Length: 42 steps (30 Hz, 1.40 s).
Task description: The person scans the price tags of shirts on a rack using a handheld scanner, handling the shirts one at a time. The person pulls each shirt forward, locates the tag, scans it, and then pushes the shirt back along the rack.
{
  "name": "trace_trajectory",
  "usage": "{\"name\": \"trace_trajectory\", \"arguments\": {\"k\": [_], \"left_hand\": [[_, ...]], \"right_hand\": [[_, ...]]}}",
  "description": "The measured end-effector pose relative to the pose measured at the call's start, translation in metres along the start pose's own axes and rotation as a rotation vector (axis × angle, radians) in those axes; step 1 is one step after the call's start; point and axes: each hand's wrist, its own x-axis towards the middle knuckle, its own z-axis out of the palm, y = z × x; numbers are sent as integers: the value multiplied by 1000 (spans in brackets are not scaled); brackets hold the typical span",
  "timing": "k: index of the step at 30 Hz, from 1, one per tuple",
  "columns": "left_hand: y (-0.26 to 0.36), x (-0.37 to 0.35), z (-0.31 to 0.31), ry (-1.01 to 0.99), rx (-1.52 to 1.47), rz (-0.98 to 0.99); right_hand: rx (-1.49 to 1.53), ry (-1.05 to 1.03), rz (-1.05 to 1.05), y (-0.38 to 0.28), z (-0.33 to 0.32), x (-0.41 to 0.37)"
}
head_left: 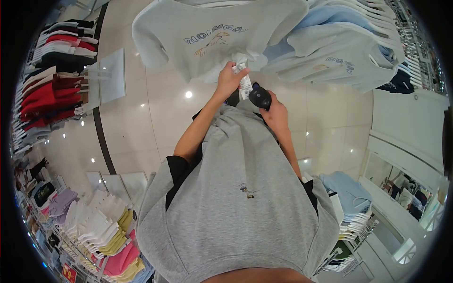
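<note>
Near the top centre, my left hand (pixel 228 82) pinches a white paper tag (pixel 245 87) at the lower hem of a white printed shirt (pixel 207 47). The tag hangs below my fingers, with small print on it. Just right of it, my right hand (pixel 275 113) is wrapped round a black handheld device (pixel 260 97), whose front end points up toward the tag. A small gap lies between device and tag.
More white and light blue shirts (pixel 330 61) hang at the upper right. Racks of red and black clothes (pixel 56 96) stand left, folded-looking white and yellow garments (pixel 96 219) lower left, blue garments (pixel 347 193) lower right. Tiled floor (pixel 165 120) shows below.
</note>
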Motion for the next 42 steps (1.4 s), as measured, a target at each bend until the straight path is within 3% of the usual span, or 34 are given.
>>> {"name": "trace_trajectory", "arguments": {"k": [21, 22, 23, 25, 27, 29, 31, 33, 40, 42], "left_hand": [[-25, -3, 16, 117, -10, 106], [7, -16, 10, 60, 205, 17], [23, -24, 9, 61, 206, 30], [43, -29, 8, 376, 1093, 711], [68, -14, -5, 302, 1006, 780], [124, 1, -16, 221, 535, 818], [177, 15, -16, 124, -265, 675], [206, 55, -19, 44, -594, 714], [261, 77, -16, -77, -540, 640], [260, 81, -5, 17, -418, 714]], "right_hand": [[119, 45, 40, -6, 20, -6], [78, 42, 34, -2, 22, -8], [37, 40, 28, 2, 24, -9], [-9, -4, 63, 10, 27, -8], [-54, -55, 105, 14, 30, -12], [-66, -61, 122, 14, 29, -14], [-52, -48, 114, 16, 31, -15], [-43, -29, 113, 16, 34, -17], [4, 41, 123, 22, 39, -26], [19, 63, 145, 25, 37, -27]]}}
